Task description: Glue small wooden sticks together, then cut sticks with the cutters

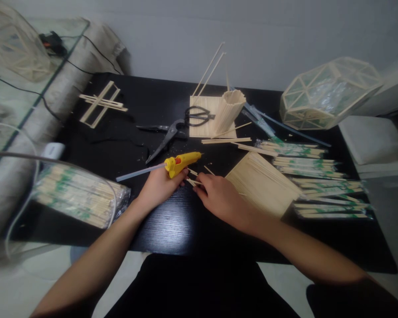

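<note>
My left hand (158, 187) is wrapped around a yellow glue gun (181, 162), whose nozzle points right and whose clear glue stick (139, 172) juts out to the left. My right hand (219, 196) pinches short thin wooden sticks (193, 180) lying on the black table (172, 225), just under the gun's nozzle. A flat panel of joined sticks (262, 184) lies right beside my right hand.
Black shears (172, 130) and a fluted stick cup (229, 111) rest on a square stick mat (205, 117). Wrapped chopstick packs (318, 176) lie at right, a bagged bundle (76, 194) at left. A geometric stick lantern (328, 92) stands back right; a stick cross frame (101, 104) back left.
</note>
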`<control>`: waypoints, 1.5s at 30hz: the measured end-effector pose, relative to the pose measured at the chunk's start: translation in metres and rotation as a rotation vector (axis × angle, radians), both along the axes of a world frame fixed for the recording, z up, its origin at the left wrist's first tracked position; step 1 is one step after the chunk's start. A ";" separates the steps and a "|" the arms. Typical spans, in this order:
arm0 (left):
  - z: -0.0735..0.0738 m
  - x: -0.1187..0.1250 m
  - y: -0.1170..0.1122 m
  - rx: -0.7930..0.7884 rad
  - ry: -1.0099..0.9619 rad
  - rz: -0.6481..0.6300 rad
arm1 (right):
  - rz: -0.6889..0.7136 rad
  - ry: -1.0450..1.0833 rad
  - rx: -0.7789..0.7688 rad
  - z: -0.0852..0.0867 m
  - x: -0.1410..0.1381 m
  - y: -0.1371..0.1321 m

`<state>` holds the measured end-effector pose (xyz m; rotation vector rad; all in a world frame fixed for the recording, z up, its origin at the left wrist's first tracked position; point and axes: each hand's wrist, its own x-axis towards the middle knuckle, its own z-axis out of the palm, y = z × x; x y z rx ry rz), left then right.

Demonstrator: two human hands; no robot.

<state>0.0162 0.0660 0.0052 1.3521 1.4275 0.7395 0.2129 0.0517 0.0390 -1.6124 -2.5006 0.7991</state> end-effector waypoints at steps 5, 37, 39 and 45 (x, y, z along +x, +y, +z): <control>0.001 -0.001 0.001 -0.033 -0.017 0.010 | 0.010 0.013 -0.008 0.000 0.000 0.000; 0.020 -0.041 0.008 0.053 -0.185 0.137 | -0.139 0.291 -0.019 0.002 0.019 0.003; 0.020 -0.041 0.007 0.054 -0.168 0.140 | -0.160 0.295 -0.015 -0.004 0.019 -0.002; 0.016 -0.042 0.008 0.108 -0.133 0.196 | -0.130 0.333 -0.030 -0.009 0.010 -0.006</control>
